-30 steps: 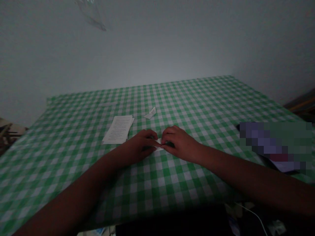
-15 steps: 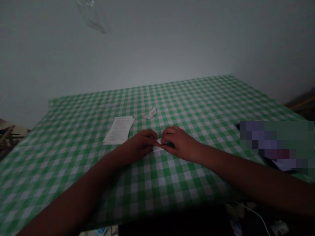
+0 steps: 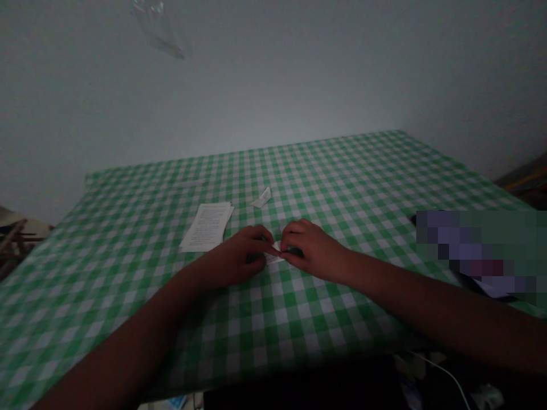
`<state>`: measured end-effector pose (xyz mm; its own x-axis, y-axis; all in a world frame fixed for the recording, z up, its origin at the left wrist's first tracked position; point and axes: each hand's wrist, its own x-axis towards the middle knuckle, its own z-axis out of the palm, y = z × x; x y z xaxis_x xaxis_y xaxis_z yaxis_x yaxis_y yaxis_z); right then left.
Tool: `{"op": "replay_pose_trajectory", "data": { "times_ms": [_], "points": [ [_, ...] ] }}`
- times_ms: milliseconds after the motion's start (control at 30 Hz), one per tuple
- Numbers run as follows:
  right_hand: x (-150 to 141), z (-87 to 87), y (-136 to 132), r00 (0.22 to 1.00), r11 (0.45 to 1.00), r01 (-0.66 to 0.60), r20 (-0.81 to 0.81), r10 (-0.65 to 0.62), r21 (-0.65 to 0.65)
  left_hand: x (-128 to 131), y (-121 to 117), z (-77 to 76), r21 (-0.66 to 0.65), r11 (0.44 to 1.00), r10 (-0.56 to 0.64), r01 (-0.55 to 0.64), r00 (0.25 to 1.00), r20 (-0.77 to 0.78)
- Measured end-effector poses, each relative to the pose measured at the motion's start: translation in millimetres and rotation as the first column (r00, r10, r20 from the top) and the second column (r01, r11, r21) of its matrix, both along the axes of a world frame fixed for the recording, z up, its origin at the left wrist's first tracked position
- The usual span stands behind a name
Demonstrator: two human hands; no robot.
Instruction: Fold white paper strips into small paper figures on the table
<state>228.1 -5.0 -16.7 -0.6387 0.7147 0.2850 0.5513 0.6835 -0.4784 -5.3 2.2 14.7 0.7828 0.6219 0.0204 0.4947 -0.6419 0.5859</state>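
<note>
A small folded piece of printed paper lies on the table between my hands, partly covered by fingers. My left hand is curled beside it, the index finger stretched out and pressing on the paper, the thumb lower at its left edge. From the other side, my right hand pinches the paper's right part between thumb and bent fingers. The fingertips of both hands almost meet over the fold. Beyond them rests a small folded paper boat, with a stack of printed paper sheets left of it.
A green-and-white checked tablecloth covers the table up to the pale wall. At the right edge lies a dark, pixelated flat object. Clear plastic hangs on the wall. Below the table's front edge runs a white cable.
My left thumb has shifted slightly down and away from the index finger, showing a little more of the folded paper. The right hand stays in place.
</note>
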Motion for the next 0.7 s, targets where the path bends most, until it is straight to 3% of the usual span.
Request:
{"op": "replay_pose_trajectory", "data": {
  "times_ms": [167, 467, 700],
  "points": [
    [-1, 1.5, 0, 1.000, 1.000, 0.005, 0.018, -0.005, -0.003, 6, 1, -8.3, 0.067, 0.996, 0.052, -0.054, 0.998, 0.034],
    [-2, 1.3, 1, 1.000, 1.000, 0.007, 0.025, -0.007, -0.010, 7, 11, -18.3, 0.172, 0.985, 0.019, -0.015, 1.000, -0.024],
    [-1, 0.6, 0, 1.000, 1.000, 0.013, 0.013, -0.013, 0.000, 6, 11, -11.6, 0.229, 0.973, 0.000, 0.020, 0.996, -0.088]
  ]
}}
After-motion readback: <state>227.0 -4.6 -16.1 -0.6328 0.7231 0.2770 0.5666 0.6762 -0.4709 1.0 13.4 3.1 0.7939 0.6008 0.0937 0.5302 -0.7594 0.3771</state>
